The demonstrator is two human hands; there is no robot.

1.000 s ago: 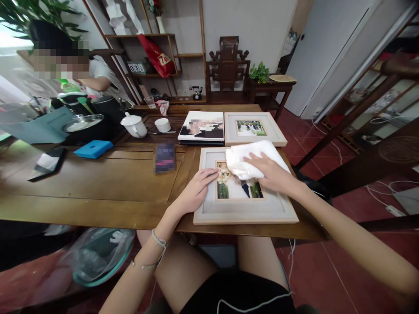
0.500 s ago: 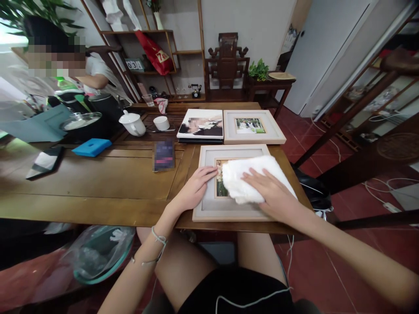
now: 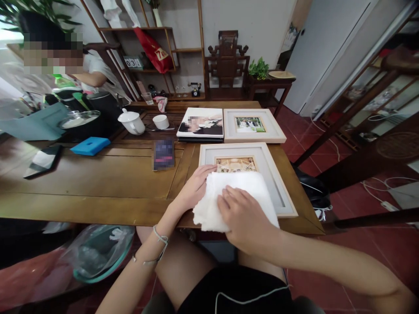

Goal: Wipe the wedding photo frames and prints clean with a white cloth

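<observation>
A pale picture frame (image 3: 276, 181) with a photo under glass lies flat at the near edge of the wooden table (image 3: 98, 183). My right hand (image 3: 244, 218) lies flat on a white folded cloth (image 3: 237, 192) that covers the frame's near half, fingers stretched out and pressing it down. My left hand (image 3: 193, 189) rests on the frame's left border, fingers extended, partly tucked against the cloth's edge.
Behind the frame lie a second framed photo (image 3: 250, 126) and a photo album (image 3: 201, 124). A white teapot (image 3: 132, 123), a cup (image 3: 161, 121), a blue box (image 3: 90, 146) and a phone (image 3: 42, 160) are on the left. Another person (image 3: 65, 65) sits at the far left.
My right hand has dragged the cloth from the frame's far right toward me, down to its near left corner. The top of the photo is now uncovered. My left hand stayed put.
</observation>
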